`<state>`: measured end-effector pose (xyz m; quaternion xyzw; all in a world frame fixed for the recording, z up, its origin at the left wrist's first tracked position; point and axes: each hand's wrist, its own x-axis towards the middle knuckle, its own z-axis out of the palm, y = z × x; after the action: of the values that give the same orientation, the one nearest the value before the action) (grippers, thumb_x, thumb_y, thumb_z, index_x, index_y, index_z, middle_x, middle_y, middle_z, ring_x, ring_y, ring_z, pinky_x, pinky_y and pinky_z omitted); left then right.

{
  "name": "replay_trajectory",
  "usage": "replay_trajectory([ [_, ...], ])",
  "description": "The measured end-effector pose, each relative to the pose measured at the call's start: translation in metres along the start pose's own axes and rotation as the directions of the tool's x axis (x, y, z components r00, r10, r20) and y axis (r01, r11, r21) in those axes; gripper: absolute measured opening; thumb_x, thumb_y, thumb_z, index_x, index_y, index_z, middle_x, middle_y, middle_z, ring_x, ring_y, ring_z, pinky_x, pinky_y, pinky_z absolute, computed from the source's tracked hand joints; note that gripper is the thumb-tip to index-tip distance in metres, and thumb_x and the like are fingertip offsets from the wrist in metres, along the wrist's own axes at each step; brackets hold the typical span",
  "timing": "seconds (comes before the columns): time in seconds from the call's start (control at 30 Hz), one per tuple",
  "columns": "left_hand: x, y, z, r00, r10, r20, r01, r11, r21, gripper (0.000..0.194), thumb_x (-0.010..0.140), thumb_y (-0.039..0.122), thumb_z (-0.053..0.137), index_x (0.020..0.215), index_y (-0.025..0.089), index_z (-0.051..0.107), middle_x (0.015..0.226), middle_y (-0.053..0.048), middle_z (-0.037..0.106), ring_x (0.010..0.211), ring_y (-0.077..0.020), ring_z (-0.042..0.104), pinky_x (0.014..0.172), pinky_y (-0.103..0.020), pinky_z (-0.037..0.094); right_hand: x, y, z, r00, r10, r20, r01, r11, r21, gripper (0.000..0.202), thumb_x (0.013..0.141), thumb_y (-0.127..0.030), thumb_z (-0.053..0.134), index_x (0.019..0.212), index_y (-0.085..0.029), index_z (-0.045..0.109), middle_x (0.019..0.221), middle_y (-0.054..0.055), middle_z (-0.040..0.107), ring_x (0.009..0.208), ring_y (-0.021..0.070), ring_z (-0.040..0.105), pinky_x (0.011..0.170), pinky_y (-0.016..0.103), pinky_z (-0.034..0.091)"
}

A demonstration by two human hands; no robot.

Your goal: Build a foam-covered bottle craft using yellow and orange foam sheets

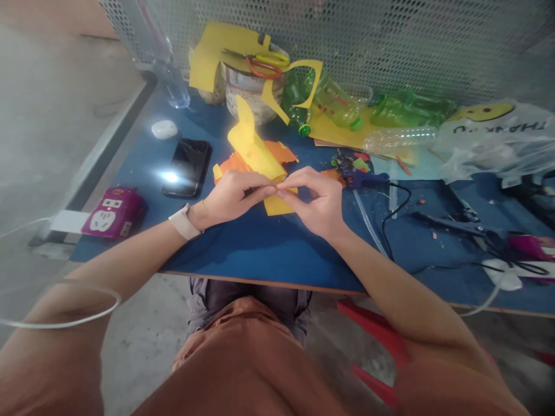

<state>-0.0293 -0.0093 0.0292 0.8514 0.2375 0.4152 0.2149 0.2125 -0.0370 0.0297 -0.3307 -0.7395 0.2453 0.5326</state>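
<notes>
My left hand (245,196) and my right hand (318,199) meet over the blue table, thumb and forefinger pinched on each. Their fingertips touch at a tiny spot; whatever is between them is too small to make out. Right behind the fingertips is a curled yellow sheet (255,151), paper or thin foam, with a pointed top end. A flat yellow piece (280,206) shows just below the fingers. Torn-edged orange pieces (280,152) lie under and around the curled sheet.
Left of my hands lie a black phone (187,167), a white case (164,129) and a purple power socket (113,212). Scissors (266,63) and yellow offcuts top a bucket (249,98). Green bottles (338,104), a blue glue gun (364,179), pliers (455,225) and cables are to the right.
</notes>
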Motion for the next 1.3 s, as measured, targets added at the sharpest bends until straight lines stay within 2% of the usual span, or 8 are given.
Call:
replay_trajectory([
  [0.1,-0.001,-0.001,0.000,1.000,-0.024,-0.003,0.024,0.999,0.025,0.040,0.122,0.046,0.064,0.107,0.017,0.089,0.086,-0.008,0.085,0.072,-0.0144,0.076,0.071,-0.024,0.058,-0.001,0.001,0.001,1.000,-0.001,-0.011,0.000,0.999,-0.034,0.009,0.104,-0.042,0.087,0.098,-0.038,0.091,0.094,0.002,0.088,0.090,0.0281,0.078,0.091,0.053,0.065],
  [0.2,-0.003,-0.001,0.000,0.999,-0.053,0.007,0.053,0.998,0.044,0.034,0.120,0.044,0.068,0.111,0.018,0.089,0.090,-0.007,0.087,0.071,-0.0138,0.076,0.071,-0.023,0.059,-0.001,0.002,0.000,1.000,0.017,-0.018,-0.018,0.999,-0.042,0.008,0.104,-0.041,0.086,0.098,-0.037,0.091,0.092,0.001,0.088,0.088,0.0280,0.078,0.089,0.052,0.065],
  [0.37,-0.004,-0.001,0.001,0.999,0.024,-0.033,-0.021,0.996,0.088,0.022,0.115,0.033,0.075,0.110,0.017,0.089,0.090,-0.006,0.088,0.071,-0.0118,0.077,0.070,-0.020,0.059,-0.001,0.002,-0.002,1.000,-0.004,-0.012,0.004,0.999,-0.032,0.008,0.104,-0.032,0.085,0.101,-0.036,0.091,0.097,0.001,0.090,0.090,0.0270,0.079,0.089,0.050,0.066],
  [0.53,0.000,0.002,-0.002,0.993,0.024,-0.115,-0.011,0.993,0.114,0.026,0.118,0.035,0.072,0.110,0.017,0.089,0.094,-0.006,0.089,0.075,-0.0128,0.079,0.070,-0.021,0.059,0.001,0.004,-0.005,0.996,-0.056,-0.063,0.052,0.996,-0.072,0.008,0.107,-0.034,0.084,0.103,-0.034,0.091,0.095,0.002,0.089,0.088,0.0257,0.079,0.087,0.048,0.065],
  [0.77,0.003,0.010,-0.003,0.992,-0.126,-0.007,0.126,0.992,-0.002,0.059,0.127,0.051,0.050,0.090,0.016,0.080,0.066,-0.001,0.065,0.056,-0.0094,0.049,0.053,-0.024,0.037,-0.004,0.005,-0.001,0.998,-0.029,-0.049,0.027,0.998,-0.050,0.011,0.108,-0.042,0.084,0.104,-0.032,0.090,0.095,0.003,0.087,0.089,0.0252,0.079,0.084,0.045,0.067],
  [0.83,0.002,0.007,-0.001,0.992,-0.125,0.019,0.125,0.992,-0.018,0.059,0.126,0.055,0.052,0.092,0.015,0.081,0.067,-0.001,0.066,0.058,-0.0101,0.051,0.054,-0.024,0.039,-0.005,0.005,-0.001,0.998,-0.019,-0.058,0.016,0.999,-0.048,0.011,0.107,-0.041,0.085,0.103,-0.032,0.089,0.097,0.003,0.087,0.089,0.0250,0.079,0.083,0.044,0.067],
  [1.0,-0.003,0.000,0.002,0.995,-0.101,0.004,0.101,0.995,0.008,0.052,0.121,0.059,0.062,0.112,0.016,0.089,0.083,-0.008,0.083,0.064,-0.0123,0.066,0.060,-0.023,0.050,-0.005,0.007,-0.001,0.996,-0.029,-0.085,0.025,0.998,-0.049,0.011,0.105,-0.039,0.086,0.100,-0.030,0.088,0.095,0.004,0.086,0.087,0.0243,0.078,0.081,0.044,0.066],
  [1.3,-0.002,0.001,0.001,0.997,-0.082,0.009,0.082,0.996,0.028,0.049,0.121,0.054,0.065,0.100,0.016,0.088,0.077,-0.006,0.081,0.059,-0.0112,0.062,0.057,-0.023,0.046,-0.006,0.007,0.000,0.999,0.005,-0.043,-0.008,0.998,-0.055,0.021,0.106,-0.050,0.085,0.106,-0.029,0.087,0.099,0.005,0.087,0.091,0.0242,0.079,0.084,0.043,0.067],
])
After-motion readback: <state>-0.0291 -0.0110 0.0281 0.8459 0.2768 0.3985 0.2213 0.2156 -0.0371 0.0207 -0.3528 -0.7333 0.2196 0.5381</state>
